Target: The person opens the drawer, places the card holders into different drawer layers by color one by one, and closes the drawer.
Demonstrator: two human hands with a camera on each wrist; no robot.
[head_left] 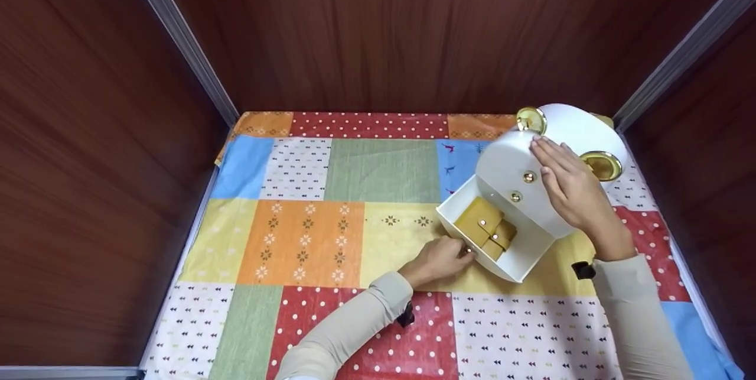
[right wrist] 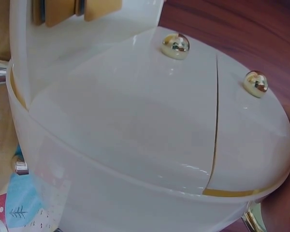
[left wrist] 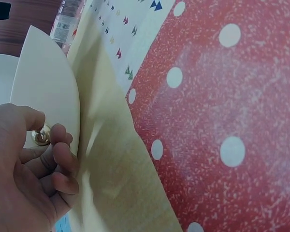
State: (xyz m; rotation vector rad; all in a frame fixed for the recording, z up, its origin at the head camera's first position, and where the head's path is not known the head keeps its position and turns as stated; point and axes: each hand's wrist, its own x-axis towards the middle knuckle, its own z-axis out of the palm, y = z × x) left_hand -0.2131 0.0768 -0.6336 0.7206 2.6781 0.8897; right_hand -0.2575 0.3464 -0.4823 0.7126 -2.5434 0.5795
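Observation:
A glossy white cabinet [head_left: 508,158] with rounded sides and gold ball knobs stands on the right of the table. Its lowest drawer [head_left: 534,259] is pulled out toward the person. Inside it lie mustard-yellow folded pouches [head_left: 481,220] with snap buttons. At the drawer front, the left hand [head_left: 440,259] pinches the gold knob [left wrist: 41,135] between thumb and fingers, the other fingers loosely bent. Fingers extended, the right hand [head_left: 570,185] rests on the cabinet's upper side. Two closed drawer fronts with knobs [right wrist: 176,46] show above the open drawer in the right wrist view.
A white rounded part [head_left: 582,126] with gold round fittings [head_left: 602,165] sits at the cabinet's back. A patchwork cloth [head_left: 301,244] covers the table. Dark wood panels [head_left: 354,31] stand around it. Clear plastic packaging [left wrist: 65,26] with a barcode shows in the left wrist view.

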